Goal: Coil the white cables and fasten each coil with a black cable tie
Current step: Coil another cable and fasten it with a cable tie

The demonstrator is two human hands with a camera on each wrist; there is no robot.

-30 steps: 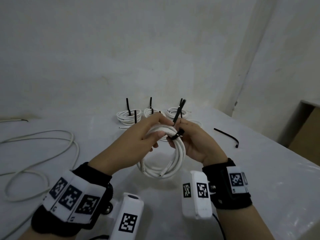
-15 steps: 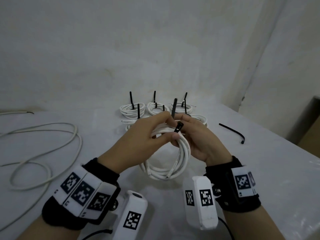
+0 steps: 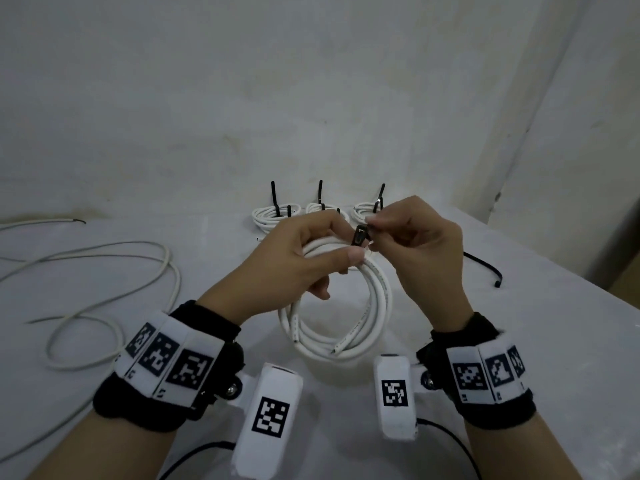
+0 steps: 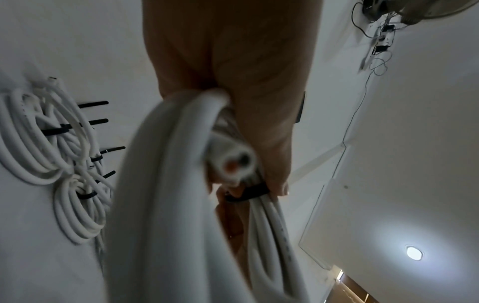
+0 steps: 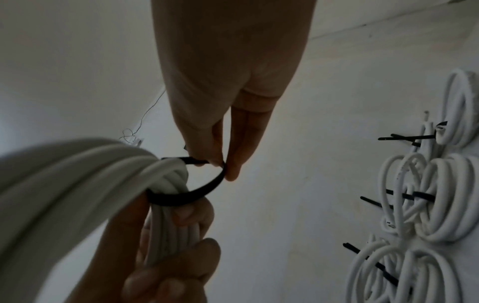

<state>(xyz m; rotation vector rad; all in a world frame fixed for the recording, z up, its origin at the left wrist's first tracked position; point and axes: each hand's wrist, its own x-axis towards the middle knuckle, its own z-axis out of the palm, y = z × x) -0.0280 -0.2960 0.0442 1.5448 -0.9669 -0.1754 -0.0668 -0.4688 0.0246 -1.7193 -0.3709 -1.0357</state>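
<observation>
A white cable coil point(image 3: 375, 306) hangs above the table between my hands. My left hand point(image 3: 304, 258) grips the top of the coil point(image 4: 160, 184), thumb on the strands. A black cable tie point(image 5: 191, 196) loops round the bundle beside that grip. My right hand point(image 3: 412, 244) pinches the tie point(image 3: 360, 235) near its head between thumb and fingertips point(image 5: 233, 170). In the left wrist view the tie point(image 4: 249, 192) crosses the strands below a cut cable end point(image 4: 233, 162).
Several tied coils point(image 3: 273, 216) with upright black tie tails lie at the back of the white table point(image 3: 519, 341). A loose uncoiled white cable point(image 3: 114, 282) sprawls at the left. One spare black tie point(image 3: 485, 268) lies at the right.
The tie's long tail, which stood up above the coil, is no longer upright; my right hand has shifted up and right, pinching the tie by its head. The coil hangs lower and rounder.
</observation>
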